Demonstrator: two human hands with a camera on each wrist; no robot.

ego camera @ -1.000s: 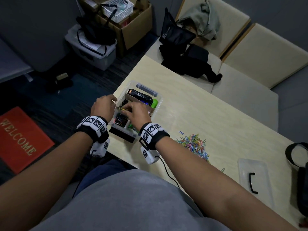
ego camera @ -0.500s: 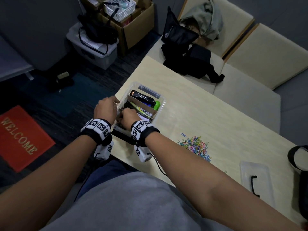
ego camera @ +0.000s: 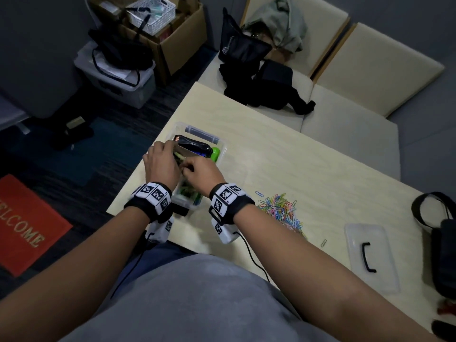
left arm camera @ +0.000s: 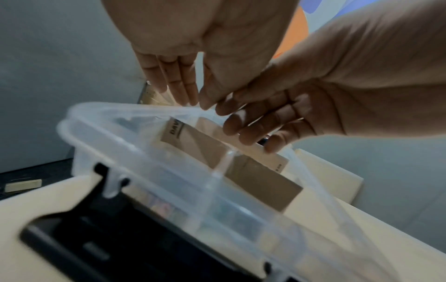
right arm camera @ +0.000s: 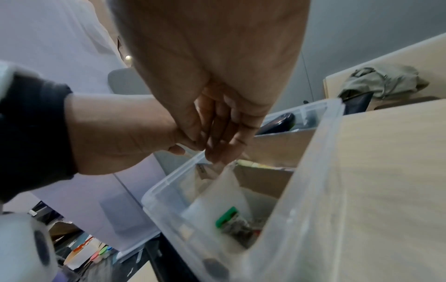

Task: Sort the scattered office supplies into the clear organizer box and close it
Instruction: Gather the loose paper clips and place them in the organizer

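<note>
While both of my hands work over the clear organizer box (ego camera: 220,141) at the table's (ego camera: 308,169) near left corner, I see the left hand (ego camera: 161,160) has come in from the box's outer rim, where it sat half a second ago, and now reaches over the box itself. Its grip looks relaxed, the fingers (left arm camera: 179,84) extended straight down toward the rim of the box (left arm camera: 135,131) without curling round anything. The right hand (ego camera: 201,172) has drifted a little farther into the box than before; its fingertips (left arm camera: 243,131) curl down onto the brown cardboard divider (left arm camera: 253,171), though I cannot tell whether they pinch it or only touch it. Beyond the divider lie the black stapler (ego camera: 195,146) and a green item (ego camera: 215,153), where they were before. Heaped paper clips (ego camera: 281,211) stay on the table to the right of the box, apart from it, and the clear lid (ego camera: 370,257) lies farther right, also unmoved.
</note>
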